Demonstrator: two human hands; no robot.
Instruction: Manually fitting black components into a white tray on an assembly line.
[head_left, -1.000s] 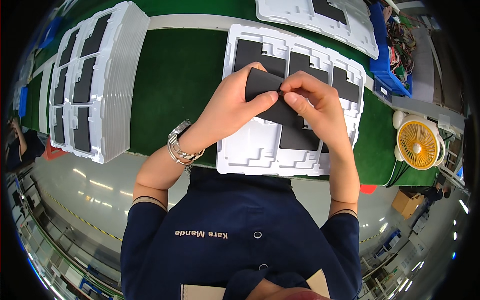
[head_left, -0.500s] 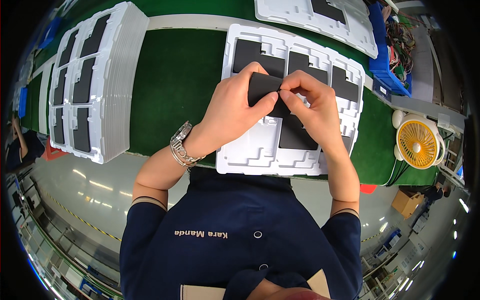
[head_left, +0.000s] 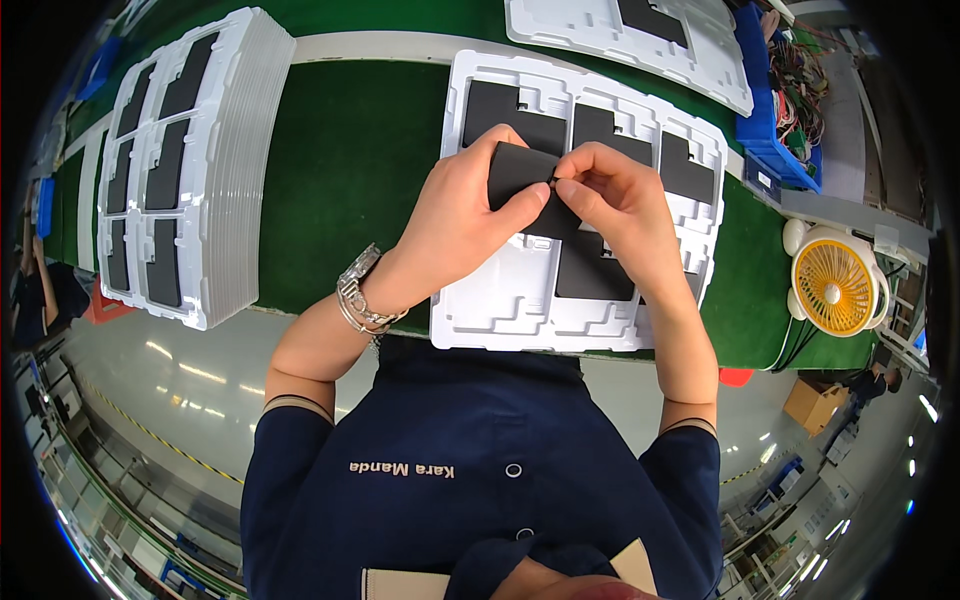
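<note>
My left hand [head_left: 462, 205] grips a flat black piece [head_left: 520, 172] by its left side, thumb on top and fingers behind. At the inner corner of that piece, my right hand [head_left: 612, 195] is closed in a pinch on its edge, beside a tiny connector-like bit too small to make out. Both hands are above a white moulded tray [head_left: 490, 305]. In the tray's recesses lie several similar L-shaped black pieces, one at the upper left [head_left: 505, 115], one at the right [head_left: 688, 168] and one below my right hand [head_left: 594, 270].
On the left of the green bench [head_left: 345, 190] rises a tall stack of white trays [head_left: 243, 170] holding black pieces. Another tray [head_left: 700, 62] lies at the far side. A blue bin of wires [head_left: 765, 125] and a yellow-white fan [head_left: 833, 288] stand at the right.
Both hands and the held black piece have shifted slightly left. My right thumb and fingertips have moved a little along the piece's edge, exposing the tiny connector-like bit.
</note>
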